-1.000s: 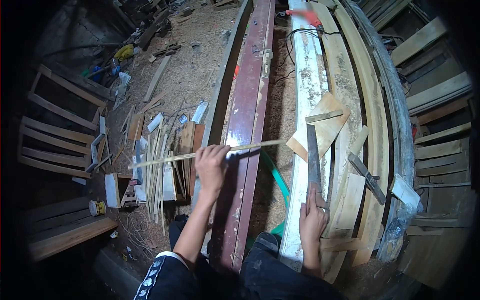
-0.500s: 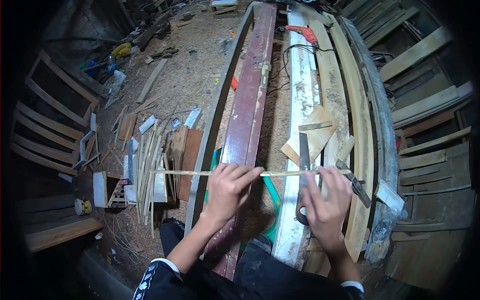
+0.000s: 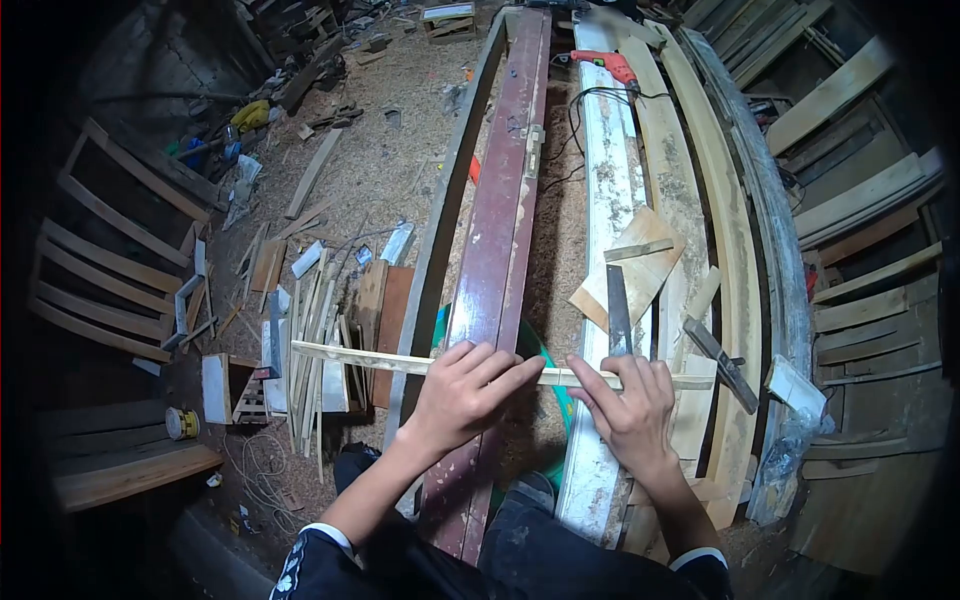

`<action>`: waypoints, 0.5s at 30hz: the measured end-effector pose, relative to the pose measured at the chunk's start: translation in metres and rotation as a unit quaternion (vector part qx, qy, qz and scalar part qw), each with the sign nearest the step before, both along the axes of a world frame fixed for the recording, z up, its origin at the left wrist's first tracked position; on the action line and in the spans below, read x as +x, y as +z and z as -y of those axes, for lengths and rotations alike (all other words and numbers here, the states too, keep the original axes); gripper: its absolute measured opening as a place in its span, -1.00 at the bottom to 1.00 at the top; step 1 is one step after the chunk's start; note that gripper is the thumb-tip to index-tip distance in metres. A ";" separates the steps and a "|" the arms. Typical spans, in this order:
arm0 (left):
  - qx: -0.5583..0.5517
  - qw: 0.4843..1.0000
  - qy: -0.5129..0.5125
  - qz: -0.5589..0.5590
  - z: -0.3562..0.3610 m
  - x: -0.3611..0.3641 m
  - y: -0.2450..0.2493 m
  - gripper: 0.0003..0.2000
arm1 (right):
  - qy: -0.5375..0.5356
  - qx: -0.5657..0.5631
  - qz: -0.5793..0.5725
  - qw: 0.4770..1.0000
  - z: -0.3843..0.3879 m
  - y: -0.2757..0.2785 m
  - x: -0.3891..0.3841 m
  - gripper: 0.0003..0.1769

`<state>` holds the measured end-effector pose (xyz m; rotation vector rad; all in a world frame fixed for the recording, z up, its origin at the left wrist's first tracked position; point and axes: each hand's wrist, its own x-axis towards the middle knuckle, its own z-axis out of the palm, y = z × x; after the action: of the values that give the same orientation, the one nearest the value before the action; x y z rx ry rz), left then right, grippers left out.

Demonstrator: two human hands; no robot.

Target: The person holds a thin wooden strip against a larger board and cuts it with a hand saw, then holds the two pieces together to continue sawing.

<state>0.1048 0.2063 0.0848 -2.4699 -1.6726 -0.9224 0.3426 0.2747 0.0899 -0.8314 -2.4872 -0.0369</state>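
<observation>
A long thin wooden strip [image 3: 385,359] lies crosswise over the maroon beam [image 3: 490,235] and the white plank [image 3: 604,185]. My left hand [image 3: 468,392] is closed round it above the maroon beam. To the right, my right hand [image 3: 630,408] grips the same strip over the white plank, thumb and index finger reaching toward my left hand. Just beyond my right hand is a saw [image 3: 619,305], its handle hidden behind the hand. A square wooden piece [image 3: 640,268] with a small block on it rests beside the blade.
A hammer-like tool [image 3: 722,366] lies right of my right hand. Farther up the planks is a red power tool [image 3: 606,67] with a black cord. Thin strips [image 3: 312,345] are piled on the left, near slatted wooden frames [image 3: 105,285]. A plastic bag [image 3: 783,465] hangs at right.
My right hand has shifted slightly down and left, nearer my left hand. The strip now slopes down to the right and shows its broader face. The camera view has shifted slightly.
</observation>
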 end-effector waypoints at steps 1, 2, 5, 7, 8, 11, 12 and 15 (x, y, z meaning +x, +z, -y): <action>-0.002 1.000 -0.004 -0.002 -0.002 0.002 -0.004 -0.64 | 0.001 0.022 0.007 1.000 -0.003 -0.002 0.002 -0.51; 0.017 1.000 -0.004 -0.010 -0.005 0.003 -0.008 -0.63 | -0.002 0.021 0.006 1.000 -0.005 -0.004 0.004 -0.51; 0.041 0.998 -0.004 -0.040 -0.009 0.007 -0.019 -0.63 | 0.000 0.067 0.014 0.998 -0.010 -0.016 0.009 -0.54; 0.047 0.997 -0.004 -0.063 -0.011 0.009 -0.021 -0.63 | 0.004 0.092 0.006 0.996 -0.013 -0.024 0.011 -0.57; 0.058 0.996 0.001 -0.070 -0.013 0.010 -0.022 -0.63 | 0.002 0.091 0.006 0.996 -0.013 -0.027 0.012 -0.57; 0.071 0.994 0.011 -0.078 -0.015 0.014 -0.026 -0.66 | -0.006 0.105 -0.012 0.994 -0.014 -0.034 0.012 -0.61; 0.074 0.994 0.018 -0.078 -0.016 0.015 -0.028 -0.68 | -0.012 0.103 -0.014 0.995 -0.015 -0.036 0.012 -0.64; 0.071 0.995 0.024 -0.058 -0.018 0.015 -0.033 -0.74 | -0.016 0.092 -0.017 0.995 -0.016 -0.043 0.010 -0.68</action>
<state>0.1200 0.2245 0.0517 -2.3319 -1.5658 -0.8434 0.3528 0.2909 0.0471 -0.7872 -2.3951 -0.2580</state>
